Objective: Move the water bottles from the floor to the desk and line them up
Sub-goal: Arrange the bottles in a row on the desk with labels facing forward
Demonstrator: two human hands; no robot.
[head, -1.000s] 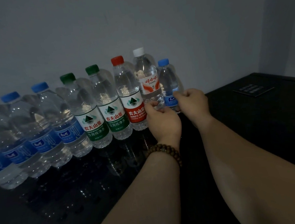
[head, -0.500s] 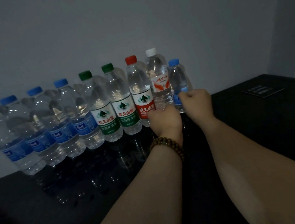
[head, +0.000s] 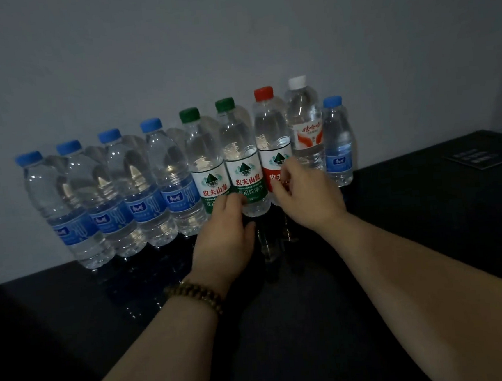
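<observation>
Both hands have shifted leftward along the row: left hand (head: 226, 238) fingers curl against a green-capped bottle (head: 203, 164), right hand (head: 306, 197) loosely cups the red-capped bottle (head: 273, 149) (grip unclear). All nine bottles stand lined on the desk (head: 429, 235) against the wall, so only straightening seems left

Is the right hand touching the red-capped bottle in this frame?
Touching. The head view shows the right hand with fingertips pressed over the red label of the red-capped bottle, no gap visible.

The 9 water bottles (head: 242, 160) are clear, glossy plastic with smooth printed labels and matt-looking screw caps; the black desk (head: 397, 208) is polished enough to mirror them; the bracelet (head: 196, 295) looks like wooden beads; the wall (head: 230, 40) is matt.
</observation>
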